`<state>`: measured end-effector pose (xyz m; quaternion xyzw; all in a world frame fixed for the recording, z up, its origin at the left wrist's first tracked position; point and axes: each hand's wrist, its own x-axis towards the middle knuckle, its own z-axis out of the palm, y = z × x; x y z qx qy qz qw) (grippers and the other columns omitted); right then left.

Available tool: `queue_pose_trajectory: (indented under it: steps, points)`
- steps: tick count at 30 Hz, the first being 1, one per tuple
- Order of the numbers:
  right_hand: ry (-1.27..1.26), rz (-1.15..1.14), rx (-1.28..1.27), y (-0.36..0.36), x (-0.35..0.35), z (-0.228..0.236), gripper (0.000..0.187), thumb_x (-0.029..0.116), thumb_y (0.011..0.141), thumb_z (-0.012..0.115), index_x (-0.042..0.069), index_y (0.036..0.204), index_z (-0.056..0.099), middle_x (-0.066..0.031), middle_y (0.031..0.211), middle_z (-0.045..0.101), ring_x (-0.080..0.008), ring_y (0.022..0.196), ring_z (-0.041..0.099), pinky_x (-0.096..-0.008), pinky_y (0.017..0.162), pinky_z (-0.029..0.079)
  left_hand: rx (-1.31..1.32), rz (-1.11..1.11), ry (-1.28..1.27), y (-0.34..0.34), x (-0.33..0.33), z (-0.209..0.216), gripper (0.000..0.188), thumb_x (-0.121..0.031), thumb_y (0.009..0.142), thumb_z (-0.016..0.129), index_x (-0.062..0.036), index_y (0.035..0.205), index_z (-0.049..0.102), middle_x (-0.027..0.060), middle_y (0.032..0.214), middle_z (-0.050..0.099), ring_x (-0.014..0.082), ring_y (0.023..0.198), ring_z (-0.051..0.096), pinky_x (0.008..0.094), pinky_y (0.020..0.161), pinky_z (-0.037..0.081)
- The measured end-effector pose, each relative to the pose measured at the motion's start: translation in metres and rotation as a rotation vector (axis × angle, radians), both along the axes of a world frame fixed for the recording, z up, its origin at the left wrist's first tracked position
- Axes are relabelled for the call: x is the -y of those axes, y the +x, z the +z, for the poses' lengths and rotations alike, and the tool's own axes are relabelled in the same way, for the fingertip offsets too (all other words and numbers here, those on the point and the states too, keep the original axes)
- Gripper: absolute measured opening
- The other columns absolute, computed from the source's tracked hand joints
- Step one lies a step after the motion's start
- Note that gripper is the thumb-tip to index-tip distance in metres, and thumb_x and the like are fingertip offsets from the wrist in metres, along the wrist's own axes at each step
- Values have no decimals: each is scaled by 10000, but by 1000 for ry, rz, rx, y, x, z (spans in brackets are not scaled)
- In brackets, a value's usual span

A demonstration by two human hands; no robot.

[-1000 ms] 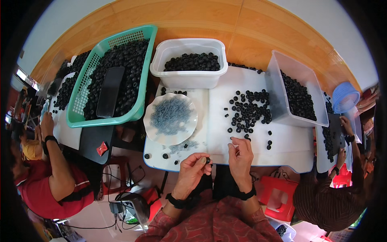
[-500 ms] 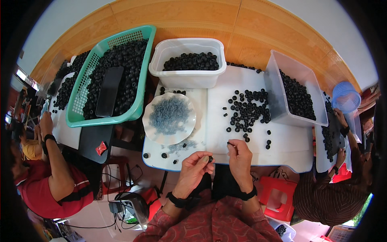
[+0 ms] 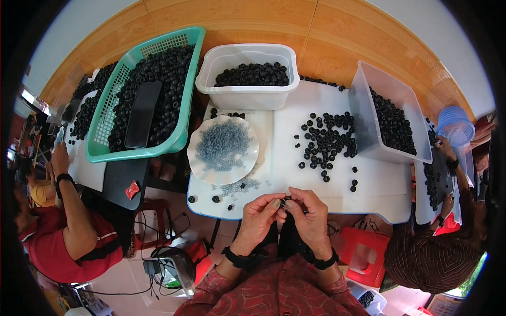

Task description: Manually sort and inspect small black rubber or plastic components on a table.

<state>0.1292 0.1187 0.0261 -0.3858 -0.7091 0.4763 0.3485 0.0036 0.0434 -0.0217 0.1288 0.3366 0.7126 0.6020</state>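
Note:
Above the near edge of the white table (image 3: 287,131), my two hands meet at the fingertips. My left hand (image 3: 258,220) pinches a small black round part (image 3: 285,202). My right hand (image 3: 311,218) closes its thumb and fingers on the same spot; a tiny black piece it held earlier is hidden there now. Beyond them to the right lies a loose pile of black ring-shaped parts (image 3: 329,138). To the left, a wavy-rimmed white plate (image 3: 196,164) bears many small translucent grey pieces (image 3: 224,145), with more scattered beside it.
Black parts fill a white tub (image 3: 247,100) at the back, a translucent bin (image 3: 387,151) at right and a green basket (image 3: 182,137) at left, where a phone (image 3: 143,116) lies on top. People work on both sides. A red stool (image 3: 363,253) stands below right.
My right hand has moved left and my left hand slightly right, so their fingertips now meet at the black part. The view has shifted a little.

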Motion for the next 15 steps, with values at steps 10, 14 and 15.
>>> queue_pose_trajectory:
  steps: [10,14,15]
  points:
    - [-360,-24,-247,1,6,-7,133,-37,905,640,-15,1033,670,-49,940,681,-93,806,640,-227,739,524,136,-25,30,-3,0,0,232,-97,997,561,29,1178,633,85,955,681,121,768,647,246,678,557]
    - [-325,-16,-315,3,6,-7,132,-65,879,652,-21,1001,680,-57,961,628,-119,872,639,-229,763,506,222,5,21,-2,-1,6,228,-106,998,560,29,1168,632,81,949,680,116,763,651,240,662,553]
    - [-289,-10,-297,4,6,-8,131,-63,874,657,-18,995,680,-55,966,616,-119,884,629,-232,774,499,231,11,19,-1,-1,7,227,-107,999,560,29,1166,631,78,944,680,115,761,652,238,658,552]
